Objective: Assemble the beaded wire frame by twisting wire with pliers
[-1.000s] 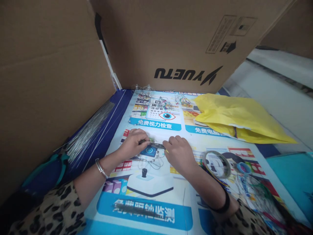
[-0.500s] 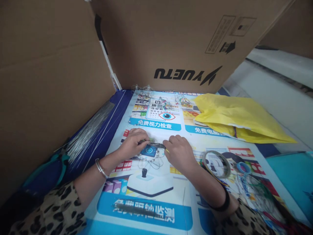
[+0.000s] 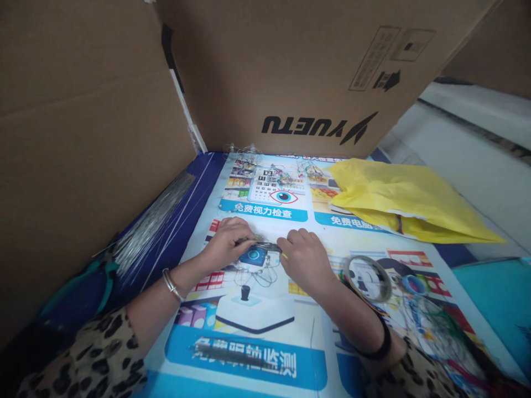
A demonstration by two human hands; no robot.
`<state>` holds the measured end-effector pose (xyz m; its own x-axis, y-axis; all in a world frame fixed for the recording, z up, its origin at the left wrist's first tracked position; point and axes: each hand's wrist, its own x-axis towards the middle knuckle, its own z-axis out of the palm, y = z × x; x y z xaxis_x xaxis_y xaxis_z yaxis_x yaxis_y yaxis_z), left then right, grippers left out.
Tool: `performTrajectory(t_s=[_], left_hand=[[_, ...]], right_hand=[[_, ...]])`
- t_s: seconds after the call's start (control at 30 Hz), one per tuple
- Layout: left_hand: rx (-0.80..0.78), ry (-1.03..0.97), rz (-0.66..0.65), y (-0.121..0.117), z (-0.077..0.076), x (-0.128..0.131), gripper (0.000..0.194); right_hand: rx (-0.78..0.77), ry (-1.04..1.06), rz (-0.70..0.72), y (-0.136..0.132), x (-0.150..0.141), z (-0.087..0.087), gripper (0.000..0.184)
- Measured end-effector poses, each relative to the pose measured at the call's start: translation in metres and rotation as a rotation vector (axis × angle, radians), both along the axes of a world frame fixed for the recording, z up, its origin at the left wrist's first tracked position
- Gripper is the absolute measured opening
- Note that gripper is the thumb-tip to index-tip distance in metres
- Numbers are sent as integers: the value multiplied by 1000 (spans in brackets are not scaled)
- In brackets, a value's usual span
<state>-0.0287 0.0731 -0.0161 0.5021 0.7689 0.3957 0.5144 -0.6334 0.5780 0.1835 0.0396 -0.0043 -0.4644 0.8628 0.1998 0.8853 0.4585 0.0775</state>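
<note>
My left hand [image 3: 228, 246] is closed, thumb and forefinger pinched on the thin wire near the middle of the printed sheet. My right hand [image 3: 307, 260] is closed in a fist around one end of a dark, slim piece [image 3: 269, 246] that spans the gap between both hands. A small yellow bit shows by its fingers. I cannot make out exactly what the slim piece is. Just below hang or lie thin wire loops [image 3: 261, 275] with small clear beads. Both hands rest low over the sheet.
Cardboard walls [image 3: 249, 66] stand at the back and left. A bundle of straight wires [image 3: 153, 221] and teal-handled pliers [image 3: 103, 284] lie left. Rightward are a yellow bag [image 3: 410, 199], a tape roll [image 3: 385, 282] and tangled coloured threads [image 3: 440, 326]. More wire loops [image 3: 244, 152] lie at the back.
Hardly anything differs. Both hands keep their grip and place, with only a tiny shift of the fingers and of the whole view.
</note>
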Motion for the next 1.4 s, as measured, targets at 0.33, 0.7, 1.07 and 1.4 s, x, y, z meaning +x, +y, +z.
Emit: performTrajectory(t_s=[0.33, 0.7, 1.07, 1.4], left_hand=[[-2, 2, 14, 0, -1, 1, 11], [-17, 13, -17, -1, 2, 1, 12], [-9, 38, -38, -1, 3, 1, 11], [-23, 4, 42, 0, -2, 1, 8]], right_hand=[[17, -18, 12, 0, 0, -3, 8], [3, -30, 7, 0, 1, -1, 8], [0, -27, -5, 0, 0, -2, 8], [10, -6, -2, 1, 6, 2, 8]])
